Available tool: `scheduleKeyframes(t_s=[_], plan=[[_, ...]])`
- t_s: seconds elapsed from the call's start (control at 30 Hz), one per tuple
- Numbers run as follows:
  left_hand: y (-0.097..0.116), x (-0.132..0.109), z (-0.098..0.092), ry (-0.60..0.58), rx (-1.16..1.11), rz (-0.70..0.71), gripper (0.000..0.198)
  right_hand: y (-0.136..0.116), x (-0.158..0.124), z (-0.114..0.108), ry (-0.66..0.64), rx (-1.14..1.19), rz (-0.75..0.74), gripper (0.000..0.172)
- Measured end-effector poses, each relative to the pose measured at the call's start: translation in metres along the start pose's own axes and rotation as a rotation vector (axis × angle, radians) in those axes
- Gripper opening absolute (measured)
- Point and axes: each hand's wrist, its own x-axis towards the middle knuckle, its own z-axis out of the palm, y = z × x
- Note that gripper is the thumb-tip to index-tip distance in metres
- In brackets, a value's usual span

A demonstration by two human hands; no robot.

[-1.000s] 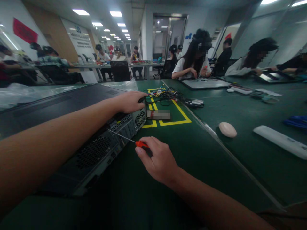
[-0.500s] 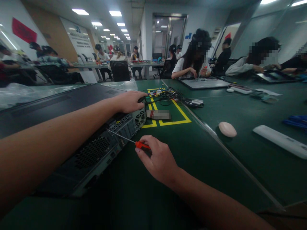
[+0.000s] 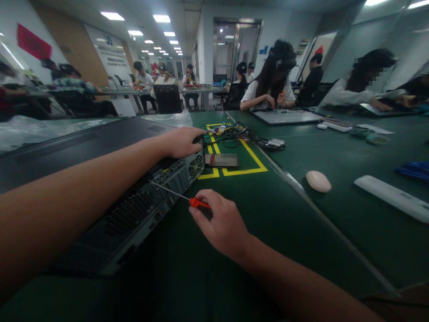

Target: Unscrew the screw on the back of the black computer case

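A dark computer case lies flat along the left side of the green counter, its vented back panel turned toward the near right corner. The left hand rests over the case's top by the fan, thumb apart from the fingers; whether its grip clasps the edge, I cannot tell. The right hand has its grip closed around the orange-handled screwdriver, whose shaft reaches the back panel. Tangled cables lie toward the counter's far edge
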Motion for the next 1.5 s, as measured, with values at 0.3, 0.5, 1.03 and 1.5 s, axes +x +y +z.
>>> scheduleKeyframes(t_s=[0.3,0.5,1.03,1.5], plan=[[-0.0007,0.0001,-0.0001,0.010,-0.018,-0.003,0.076,0.0009,0.0002,0.0006,0.012,0.005,0.004,0.014],[-0.0001,-0.0001,-0.0001,0.003,0.007,-0.008,0.077,-0.0006,0.0001,-0.0006,0.017,0.008,0.000,0.013],[0.0000,-0.0009,-0.0002,0.002,-0.016,-0.008,0.076,-0.0032,-0.0002,-0.0013,0.017,-0.019,0.005,0.024],[0.0044,-0.0025,-0.0029,-0.024,0.018,-0.027,0.080,0.0001,-0.0005,0.0010,0.008,0.009,0.010,0.011]])
